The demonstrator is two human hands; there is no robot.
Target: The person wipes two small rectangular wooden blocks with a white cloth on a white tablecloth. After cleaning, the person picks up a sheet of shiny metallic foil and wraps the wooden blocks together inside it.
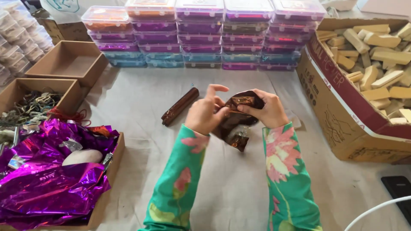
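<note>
My left hand [205, 112] and my right hand [266, 109] both grip a piece of shiny brown foil wrap [236, 120] above the paper-covered table [141, 98]. The foil is crumpled around something I cannot make out, and its lower end hangs down between my wrists. A finished brown foil-wrapped stick [180, 106] lies on the table just left of my left hand. Both my sleeves are green with pink flowers.
Stacks of clear lidded boxes [201, 34] with coloured contents line the far edge. A large cardboard box of pale yellow blocks [376, 51] stands at right. At left are purple foil sheets [51, 171], a box of bands [30, 107] and an open cardboard box [70, 64]. A dark flat device [398, 192] lies at lower right.
</note>
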